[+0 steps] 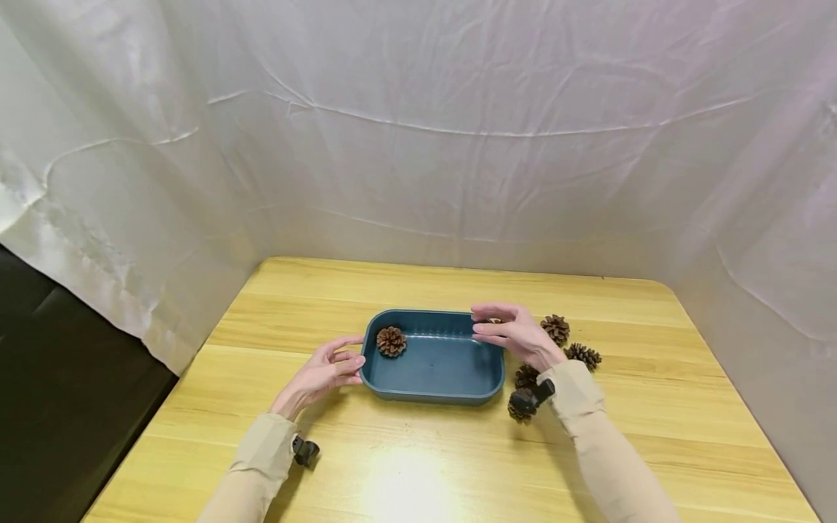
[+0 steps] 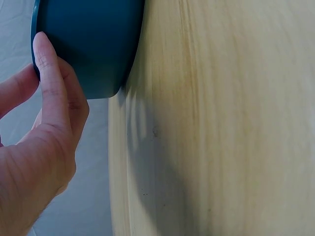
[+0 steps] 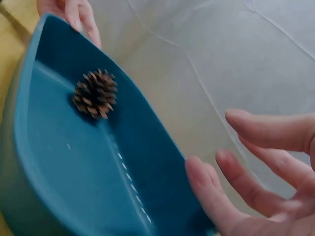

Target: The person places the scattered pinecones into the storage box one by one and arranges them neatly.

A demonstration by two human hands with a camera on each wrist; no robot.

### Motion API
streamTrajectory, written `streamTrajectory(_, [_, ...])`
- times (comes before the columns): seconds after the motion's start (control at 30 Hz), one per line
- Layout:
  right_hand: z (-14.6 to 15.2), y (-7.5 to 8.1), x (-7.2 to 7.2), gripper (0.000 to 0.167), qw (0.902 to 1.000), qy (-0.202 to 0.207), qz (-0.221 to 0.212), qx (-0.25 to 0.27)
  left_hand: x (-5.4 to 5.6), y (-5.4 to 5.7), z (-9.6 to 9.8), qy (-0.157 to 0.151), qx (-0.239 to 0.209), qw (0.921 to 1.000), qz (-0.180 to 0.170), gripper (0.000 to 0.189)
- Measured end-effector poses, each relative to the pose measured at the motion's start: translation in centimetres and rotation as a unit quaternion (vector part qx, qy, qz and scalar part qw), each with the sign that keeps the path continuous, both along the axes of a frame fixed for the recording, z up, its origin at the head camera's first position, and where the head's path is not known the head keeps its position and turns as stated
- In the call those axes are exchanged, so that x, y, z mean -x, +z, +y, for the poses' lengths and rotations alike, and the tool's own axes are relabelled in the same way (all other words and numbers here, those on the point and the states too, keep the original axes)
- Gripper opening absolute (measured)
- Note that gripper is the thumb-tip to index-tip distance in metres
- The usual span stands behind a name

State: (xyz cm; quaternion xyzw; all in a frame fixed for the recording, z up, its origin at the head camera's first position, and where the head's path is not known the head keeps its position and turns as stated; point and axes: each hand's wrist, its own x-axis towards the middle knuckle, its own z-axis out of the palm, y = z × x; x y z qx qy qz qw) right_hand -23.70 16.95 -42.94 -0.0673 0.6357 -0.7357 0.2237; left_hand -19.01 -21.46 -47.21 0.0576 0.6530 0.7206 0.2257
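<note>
A dark teal plastic tray (image 1: 431,370) rests on the wooden table. My left hand (image 1: 327,370) holds its left end; in the left wrist view, the fingers (image 2: 45,73) meet at the rim. One brown pine cone (image 1: 391,341) sits inside, toward the left back corner. Over the tray's right back corner is my right hand (image 1: 510,335), fingers spread apart and nothing between them in the right wrist view. Another pine cone (image 1: 495,320) shows partly behind that hand's fingers in the head view.
Several loose pine cones lie right of the tray, among them one at the back (image 1: 555,329) and one farther right (image 1: 583,356). Others sit close by my right wrist, partly covered by it. Pale curtains (image 1: 458,181) hang behind and beside the table (image 1: 654,407).
</note>
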Motion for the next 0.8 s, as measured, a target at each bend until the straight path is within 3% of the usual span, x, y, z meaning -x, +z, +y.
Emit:
streamTrajectory(0.13, [2.2, -0.5, -0.8, 0.061, 0.9998, 0.014, 0.012, -0.003, -0.1, 0.0, 0.0, -0.001, -0.003, 1.0000, -0.001, 0.063])
streamTrajectory(0.47, [6.5, -1.1, -2.5, 0.048, 0.9954, 0.038, 0.062, -0.063, -0.1, 0.0, -0.1, 0.000, -0.008, 1.0000, -0.004, 0.064])
streamTrajectory(0.8, [9.0, -2.4, -4.0, 0.042, 0.9864, 0.104, 0.126, -0.019, -0.1, -0.3, -0.2, -0.007, -0.010, 0.9999, 0.000, 0.062])
